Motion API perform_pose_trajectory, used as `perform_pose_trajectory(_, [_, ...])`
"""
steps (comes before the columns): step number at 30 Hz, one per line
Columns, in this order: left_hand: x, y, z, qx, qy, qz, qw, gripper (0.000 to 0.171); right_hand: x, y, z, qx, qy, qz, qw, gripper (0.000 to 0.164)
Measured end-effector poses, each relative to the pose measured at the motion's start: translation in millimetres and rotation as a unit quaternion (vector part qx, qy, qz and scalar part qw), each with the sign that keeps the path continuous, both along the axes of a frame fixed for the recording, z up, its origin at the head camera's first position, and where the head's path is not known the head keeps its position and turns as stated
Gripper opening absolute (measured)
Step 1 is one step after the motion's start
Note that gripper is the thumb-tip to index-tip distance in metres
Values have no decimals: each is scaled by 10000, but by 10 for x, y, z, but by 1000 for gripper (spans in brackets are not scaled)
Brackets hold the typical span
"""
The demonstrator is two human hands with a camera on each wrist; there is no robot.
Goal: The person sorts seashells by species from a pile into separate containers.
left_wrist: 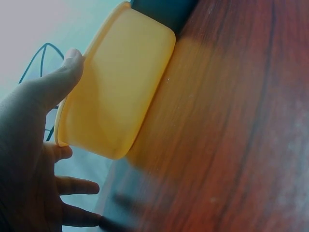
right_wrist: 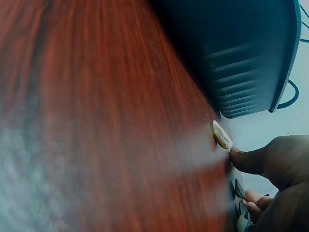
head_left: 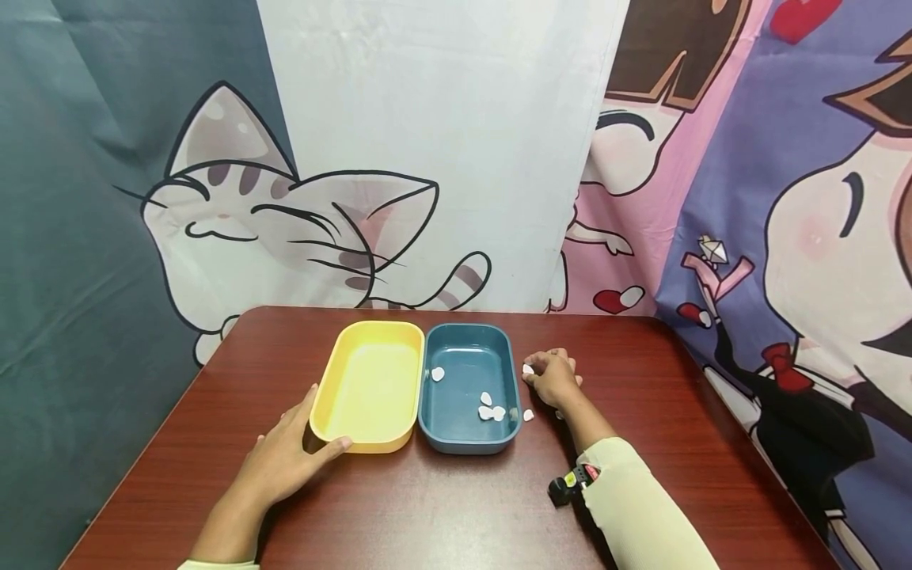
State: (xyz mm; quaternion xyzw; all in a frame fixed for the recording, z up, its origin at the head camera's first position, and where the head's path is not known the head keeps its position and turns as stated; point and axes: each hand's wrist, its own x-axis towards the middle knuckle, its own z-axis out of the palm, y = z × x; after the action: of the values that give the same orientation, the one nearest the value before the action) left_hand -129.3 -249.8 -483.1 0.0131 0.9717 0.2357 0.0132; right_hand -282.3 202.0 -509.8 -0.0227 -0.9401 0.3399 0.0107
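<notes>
A white seashell (right_wrist: 221, 135) is at the thumb tip of my right hand (head_left: 556, 380), whose thumb and index finger pinch it just beyond the right side of the blue tray (head_left: 466, 447). Other shells (right_wrist: 243, 220) lie near the curled fingers in the right wrist view. My left hand (head_left: 288, 455) is spread around the near left corner of the yellow tray (head_left: 366, 447). Its thumb touches the rim, and the lower fingers stretch along the outside of the wall.
Several white shells (head_left: 486, 412) sit inside the blue tray, which stands side by side with the yellow one. One shell (head_left: 528, 415) lies on the brown table (head_left: 399, 514) by the tray's right wall. Printed cloth (head_left: 456, 158) hangs behind the table.
</notes>
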Motion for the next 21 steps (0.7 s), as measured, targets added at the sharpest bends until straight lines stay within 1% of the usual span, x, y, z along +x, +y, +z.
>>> perform_pose_trajectory(4, [-2, 0, -1, 8, 3, 3, 10000, 117, -3, 6, 14, -38, -61, -78, 9999, 22])
perform_pose_trajectory(8, [-3, 1, 1, 18, 31, -8, 10000, 116, 9, 4, 59, -112, -16, -146, 9998, 21])
perform_pose_trajectory(15, [-7, 3, 1, 7, 75, -24, 10000, 116, 60, -36, 166, -355, 318, -216, 9986, 19])
perform_pose_trajectory(21, [-1, 1, -6, 14, 75, -18, 10000, 115, 135, -81, 277, -579, 617, -248, 9961, 22])
